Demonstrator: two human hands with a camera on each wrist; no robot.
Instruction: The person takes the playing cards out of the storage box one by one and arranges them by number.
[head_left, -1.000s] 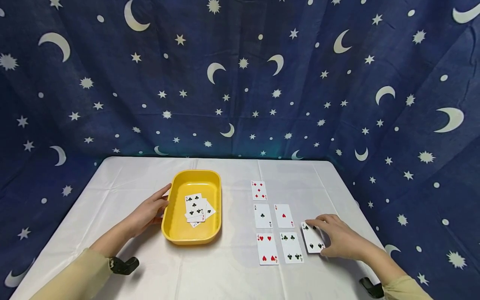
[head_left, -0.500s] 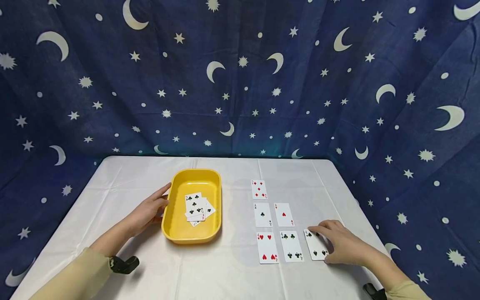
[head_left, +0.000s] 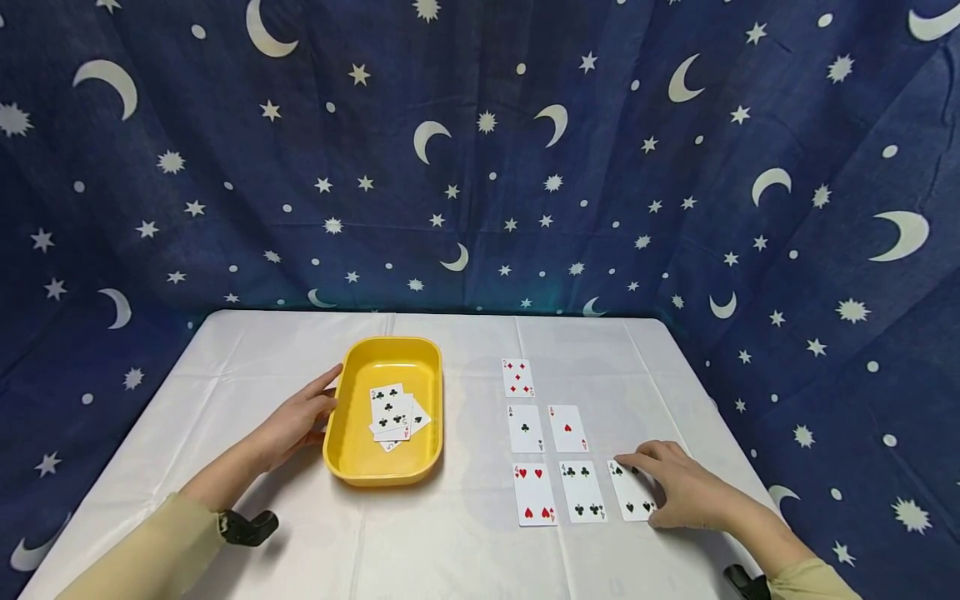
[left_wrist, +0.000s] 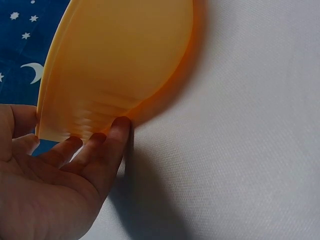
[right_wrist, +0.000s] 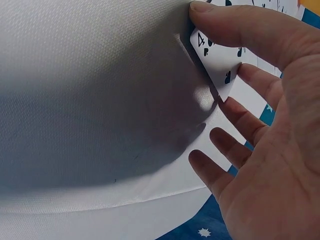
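My right hand (head_left: pixel 690 490) holds a four of spades (head_left: pixel 628 492) by its edges, thumb on one side and fingertips on the other. In the right wrist view the card (right_wrist: pixel 220 62) sits between thumb and forefinger, with the other fingers spread. It lies at the right end of a row with a four of clubs (head_left: pixel 582 492) and a four of hearts (head_left: pixel 535 495). My left hand (head_left: pixel 296 421) touches the outer left side of a yellow tray (head_left: pixel 384 478); the left wrist view has its extended fingertips against the tray wall (left_wrist: pixel 125 55).
Behind the fours lie an ace of clubs (head_left: pixel 526 429), an ace of hearts (head_left: pixel 567 429) and a five of diamonds (head_left: pixel 517 378). In the tray, a five of clubs (head_left: pixel 388 408) partly covers other cards. A starry blue cloth (head_left: pixel 480 167) hangs behind the white table (head_left: pixel 465 550).
My right hand has shifted slightly right and toward me, bringing the four of spades into line with the other fours. Over the last half second it is nearly still. My left hand stays put.
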